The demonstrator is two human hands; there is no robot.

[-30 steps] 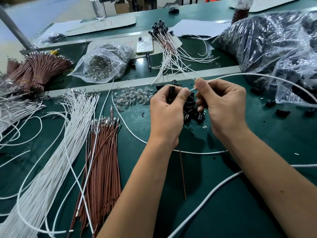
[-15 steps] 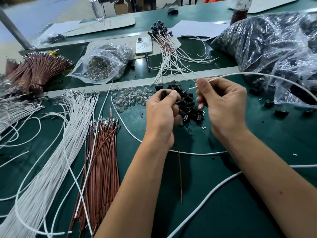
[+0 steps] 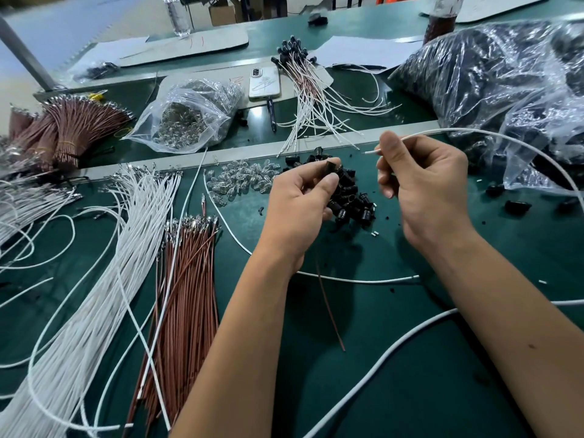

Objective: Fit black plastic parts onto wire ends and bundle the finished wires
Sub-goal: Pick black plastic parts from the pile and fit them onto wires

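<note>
At frame centre the left hand (image 3: 300, 200) pinches a black plastic part (image 3: 332, 166) above the heap of black parts (image 3: 350, 200), partly hidden behind it; the right hand (image 3: 423, 181) pinches a white wire (image 3: 493, 135) near its tip; red marks on the cardboard sheet (image 3: 189, 47), upper left, are unreadable.

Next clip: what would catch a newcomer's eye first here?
Most likely the two hands at centre: the left hand pinches a black plastic part over a pile of them, the right hand pinches a white wire near its end. Next, the long white wires and brown wires fanned out on the left.
</note>
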